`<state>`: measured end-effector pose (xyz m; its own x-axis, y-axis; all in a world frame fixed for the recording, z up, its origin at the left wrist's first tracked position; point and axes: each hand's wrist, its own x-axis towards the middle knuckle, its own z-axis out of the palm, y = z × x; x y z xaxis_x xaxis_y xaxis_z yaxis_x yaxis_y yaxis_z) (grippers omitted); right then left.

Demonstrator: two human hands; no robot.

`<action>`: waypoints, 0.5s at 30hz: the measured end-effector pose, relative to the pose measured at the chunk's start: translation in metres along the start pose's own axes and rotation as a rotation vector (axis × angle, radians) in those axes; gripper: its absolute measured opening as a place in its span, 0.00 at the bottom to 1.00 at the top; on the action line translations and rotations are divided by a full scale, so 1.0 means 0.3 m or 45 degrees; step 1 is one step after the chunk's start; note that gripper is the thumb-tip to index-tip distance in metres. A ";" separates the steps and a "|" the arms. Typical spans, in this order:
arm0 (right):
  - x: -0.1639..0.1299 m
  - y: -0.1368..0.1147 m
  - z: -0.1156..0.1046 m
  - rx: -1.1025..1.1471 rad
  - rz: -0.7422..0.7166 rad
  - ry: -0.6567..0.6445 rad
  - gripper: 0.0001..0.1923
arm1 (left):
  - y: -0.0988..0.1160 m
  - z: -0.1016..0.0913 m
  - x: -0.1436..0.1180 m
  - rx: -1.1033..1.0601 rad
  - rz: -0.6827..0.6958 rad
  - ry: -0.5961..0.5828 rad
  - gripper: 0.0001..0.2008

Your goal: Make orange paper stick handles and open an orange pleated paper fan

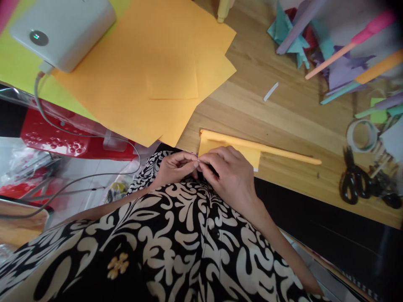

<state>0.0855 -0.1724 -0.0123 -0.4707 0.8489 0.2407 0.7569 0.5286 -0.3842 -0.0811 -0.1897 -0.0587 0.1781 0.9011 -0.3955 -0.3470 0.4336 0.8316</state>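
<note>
A partly rolled orange paper sheet [252, 147] lies at the near edge of the wooden table [267, 113], its rolled tube end reaching right. My left hand [174, 167] and my right hand [231, 176] meet at the table edge, fingertips pinched together on something small at the sheet's near corner; what sits between the fingers is too small to make out. Both hands rest over my black-and-white patterned clothing.
A stack of orange sheets [147, 71] lies on yellow paper. A white device [63, 29] with a grey cable stands at far left. Black scissors [354, 182], a tape roll [362, 135], rolled paper sticks [352, 42] and folded paper shapes sit at right. A small white strip [270, 91] lies mid-table.
</note>
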 end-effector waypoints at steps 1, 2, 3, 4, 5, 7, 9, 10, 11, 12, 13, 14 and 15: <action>0.000 -0.002 -0.002 -0.017 -0.011 0.003 0.06 | -0.001 0.000 0.000 0.005 0.008 0.002 0.09; 0.001 -0.003 -0.004 -0.035 -0.024 0.007 0.06 | -0.001 -0.001 -0.001 0.010 0.016 0.005 0.08; 0.002 -0.005 -0.006 -0.052 -0.036 0.009 0.07 | -0.002 -0.001 -0.001 0.014 0.026 0.010 0.08; 0.003 -0.007 -0.008 -0.069 -0.046 0.008 0.08 | -0.003 -0.001 -0.002 0.018 0.036 0.014 0.08; 0.004 -0.009 -0.010 -0.087 -0.053 0.006 0.08 | -0.004 -0.001 -0.002 0.025 0.050 0.018 0.07; 0.006 -0.012 -0.012 -0.123 -0.064 -0.003 0.09 | -0.005 0.000 -0.003 0.051 0.082 0.026 0.08; 0.007 -0.016 -0.014 -0.152 -0.072 -0.010 0.10 | -0.007 0.001 -0.003 0.085 0.115 0.041 0.08; 0.007 -0.017 -0.014 -0.161 -0.076 -0.007 0.10 | -0.008 0.002 -0.003 0.099 0.126 0.051 0.08; 0.007 -0.017 -0.013 -0.167 -0.080 -0.001 0.10 | -0.009 0.003 -0.003 0.108 0.134 0.058 0.08; 0.007 -0.018 -0.013 -0.169 -0.082 0.008 0.10 | -0.010 0.003 -0.002 0.113 0.137 0.062 0.08; 0.006 -0.018 -0.012 -0.168 -0.083 0.017 0.10 | -0.011 0.004 -0.002 0.113 0.139 0.061 0.07; 0.006 -0.017 -0.011 -0.162 -0.083 0.026 0.10 | -0.011 0.005 -0.001 0.112 0.142 0.054 0.07; 0.005 -0.016 -0.010 -0.153 -0.082 0.032 0.10 | -0.010 0.005 0.000 0.111 0.149 0.044 0.07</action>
<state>0.0824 -0.1737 -0.0075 -0.5100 0.8119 0.2841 0.7749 0.5770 -0.2581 -0.0786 -0.1910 -0.0605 0.1087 0.9460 -0.3055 -0.2820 0.3240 0.9030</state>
